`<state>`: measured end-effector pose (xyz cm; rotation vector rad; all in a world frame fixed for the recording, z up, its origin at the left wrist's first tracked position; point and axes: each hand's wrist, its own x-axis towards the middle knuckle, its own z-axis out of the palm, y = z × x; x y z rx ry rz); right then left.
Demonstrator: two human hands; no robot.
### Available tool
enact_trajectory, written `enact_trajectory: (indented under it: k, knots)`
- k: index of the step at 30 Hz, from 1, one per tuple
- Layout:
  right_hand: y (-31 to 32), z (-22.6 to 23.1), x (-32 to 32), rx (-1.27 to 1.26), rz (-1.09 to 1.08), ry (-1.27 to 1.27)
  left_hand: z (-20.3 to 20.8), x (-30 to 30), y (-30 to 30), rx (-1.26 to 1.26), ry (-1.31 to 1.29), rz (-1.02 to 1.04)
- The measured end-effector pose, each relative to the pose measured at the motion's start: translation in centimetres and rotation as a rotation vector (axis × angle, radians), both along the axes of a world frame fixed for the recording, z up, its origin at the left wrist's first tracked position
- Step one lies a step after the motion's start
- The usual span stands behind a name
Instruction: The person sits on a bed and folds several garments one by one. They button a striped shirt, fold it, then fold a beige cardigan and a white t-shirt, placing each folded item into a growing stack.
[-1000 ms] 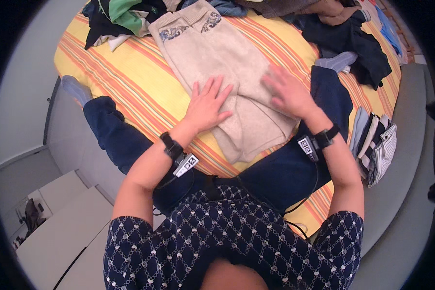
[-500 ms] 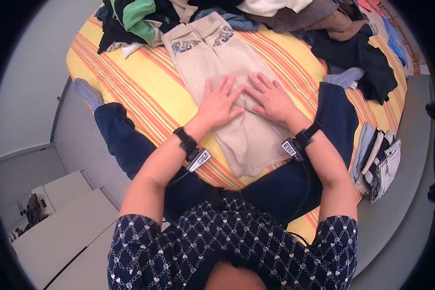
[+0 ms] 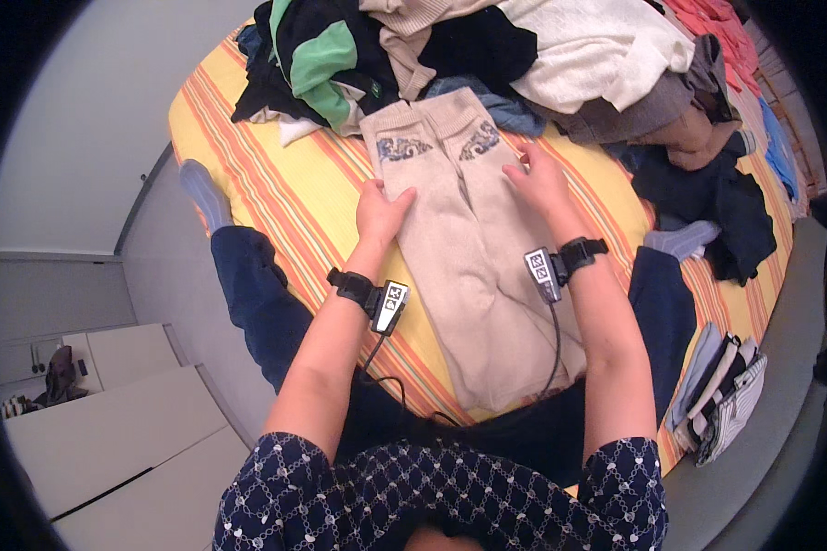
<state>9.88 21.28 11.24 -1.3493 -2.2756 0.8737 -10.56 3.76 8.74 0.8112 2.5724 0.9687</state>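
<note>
On beige trousers (image 3: 473, 266), both hands lie flat.

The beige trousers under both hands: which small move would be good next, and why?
Probably fold the beige trousers across the middle, bringing the waist end down toward the leg end. They already lie flat, doubled lengthwise on the striped bed cover, with the left hand and right hand resting near the waist.

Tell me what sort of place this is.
Most likely a bedroom at home: a bed under a yellow and orange striped sheet, a heap of mixed unfolded clothes at its far end, and a small stack of folded garments on the edge.
</note>
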Motion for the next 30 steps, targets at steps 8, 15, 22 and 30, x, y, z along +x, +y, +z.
enact_trajectory:
  k: [8,15,22,30]
  knots:
    - [3.2,-2.6,-6.6,0.082,-0.050,-0.010,-3.7,-4.6,2.0,0.355,-0.424,0.087]
    - [4.0,-4.0,-7.4,0.155,-0.020,-0.115,-4.2,-4.8,2.5,0.339,-0.484,0.030]
    - [6.4,-3.3,-6.4,0.133,-0.126,-0.170,-3.9,-4.3,3.0,0.178,-0.148,0.061]
    - [7.2,-3.5,-5.0,-0.687,-0.099,0.373,-1.7,-5.6,3.0,0.497,-1.031,0.172]
